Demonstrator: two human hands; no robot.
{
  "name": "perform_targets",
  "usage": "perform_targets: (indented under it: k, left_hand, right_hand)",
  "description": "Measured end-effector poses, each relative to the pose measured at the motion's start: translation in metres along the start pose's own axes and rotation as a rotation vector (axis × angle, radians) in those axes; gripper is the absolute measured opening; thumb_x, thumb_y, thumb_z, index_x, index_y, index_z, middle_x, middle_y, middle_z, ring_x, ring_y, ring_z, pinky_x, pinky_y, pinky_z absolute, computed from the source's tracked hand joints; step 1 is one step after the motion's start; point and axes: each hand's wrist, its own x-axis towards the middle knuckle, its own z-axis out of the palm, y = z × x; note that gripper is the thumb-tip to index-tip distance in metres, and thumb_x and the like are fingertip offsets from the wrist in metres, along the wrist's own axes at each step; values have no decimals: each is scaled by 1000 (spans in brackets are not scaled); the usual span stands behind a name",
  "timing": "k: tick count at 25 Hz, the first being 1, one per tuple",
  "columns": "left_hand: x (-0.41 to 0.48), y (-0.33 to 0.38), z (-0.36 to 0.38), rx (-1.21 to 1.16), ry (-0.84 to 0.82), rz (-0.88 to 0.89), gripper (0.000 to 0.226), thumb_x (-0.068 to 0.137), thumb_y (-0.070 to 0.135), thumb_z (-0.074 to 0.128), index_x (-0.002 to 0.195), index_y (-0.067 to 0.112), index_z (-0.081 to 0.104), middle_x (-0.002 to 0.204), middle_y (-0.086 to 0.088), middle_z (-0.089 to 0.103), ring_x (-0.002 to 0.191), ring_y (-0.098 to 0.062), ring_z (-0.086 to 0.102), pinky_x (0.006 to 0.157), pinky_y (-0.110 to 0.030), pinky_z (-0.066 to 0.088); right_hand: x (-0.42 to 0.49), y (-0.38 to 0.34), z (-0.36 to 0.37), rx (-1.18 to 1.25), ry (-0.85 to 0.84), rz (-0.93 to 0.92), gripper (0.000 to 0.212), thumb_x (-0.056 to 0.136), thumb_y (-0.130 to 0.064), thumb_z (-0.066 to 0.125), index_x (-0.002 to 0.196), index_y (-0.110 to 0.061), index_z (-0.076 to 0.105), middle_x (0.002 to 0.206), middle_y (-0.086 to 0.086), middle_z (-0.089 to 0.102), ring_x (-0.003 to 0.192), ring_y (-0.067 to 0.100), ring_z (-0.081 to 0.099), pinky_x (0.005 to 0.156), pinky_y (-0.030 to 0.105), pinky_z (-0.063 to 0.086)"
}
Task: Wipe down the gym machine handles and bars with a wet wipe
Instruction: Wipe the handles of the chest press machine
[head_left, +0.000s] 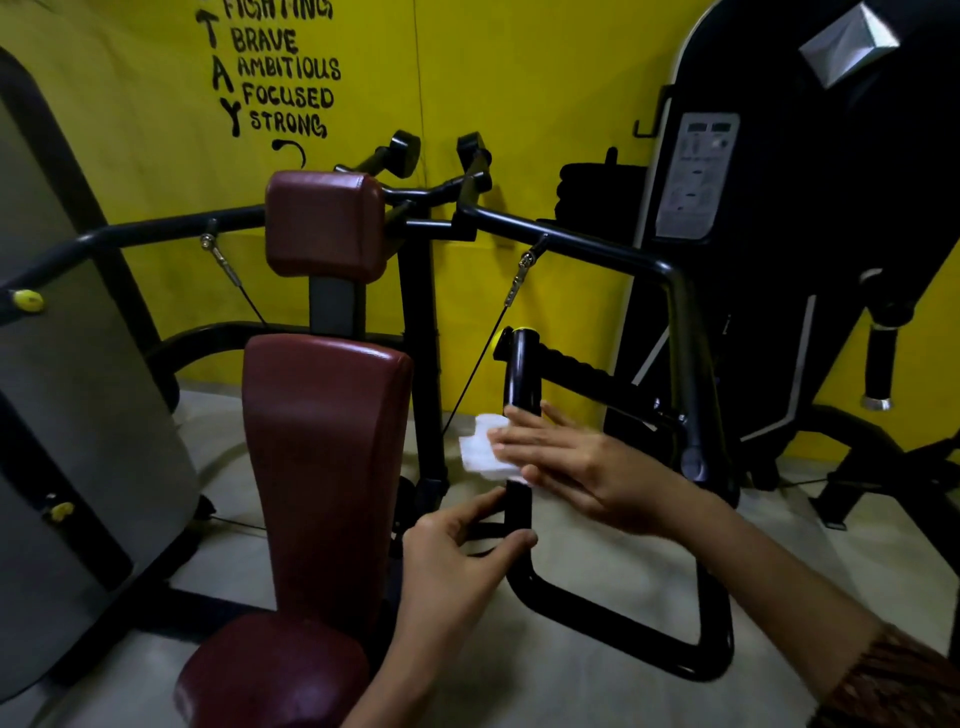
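Closest to me, at bottom centre, sits the maroon seat (270, 670). Right of it the black handle (522, 374) rises; my left hand (457, 551) curls round it, while my right hand (571, 467), flat with fingers straight, presses the white wipe (480, 449) against it at mid-frame.

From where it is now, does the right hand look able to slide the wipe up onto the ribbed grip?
Probably yes. The ribbed grip sits just above the right hand, nothing between. The wipe lies under its flat fingers on the upright bar; the left hand grips that bar lower down.
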Motion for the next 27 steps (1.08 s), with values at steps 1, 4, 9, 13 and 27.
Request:
perform_targets:
  k: [1, 4, 9, 13, 27]
  left_hand:
    - [1, 1, 1, -2, -7, 4, 41, 63, 4, 83, 99, 20, 69, 68, 27, 64, 76, 11, 63, 60, -4, 46]
    - [1, 2, 3, -19, -19, 10, 39, 64, 0, 82, 97, 16, 70, 60, 30, 62, 71, 12, 63, 56, -4, 45]
    - [1, -8, 3, 23, 4, 60, 45, 62, 11, 85, 105, 15, 69, 82, 19, 67, 82, 3, 66, 65, -7, 49]
    - [5, -6, 3, 154, 60, 270, 49, 68, 29, 80, 113, 19, 64, 104, 8, 67, 98, 1, 62, 80, -11, 50]
    - [24, -35, -8, 593, -155, 590, 57, 97, 52, 28, 143, 21, 23, 150, 6, 26, 139, -4, 21, 109, -47, 30]
  right_hand:
    - [11, 7, -4, -48, 5, 19, 55, 99, -42, 20, 134, -7, 46, 144, 3, 38, 140, 12, 19, 117, 21, 4]
    - [37, 15, -13, -128, 89, 150, 65, 98, -46, 12, 134, -5, 47, 144, 11, 40, 139, 18, 18, 115, 20, 0]
    - [16, 1, 0, -255, -54, -151, 52, 100, -37, 21, 111, -9, 63, 117, 12, 61, 133, 19, 31, 117, 22, -1]
    - [50, 30, -18, -292, -3, -62, 63, 100, -43, 13, 104, -7, 65, 114, 13, 63, 130, 25, 41, 114, 31, 10]
    - [55, 1, 10, 350, 459, 571, 47, 101, -23, 35, 145, -10, 25, 148, 13, 33, 132, 5, 30, 100, 1, 21]
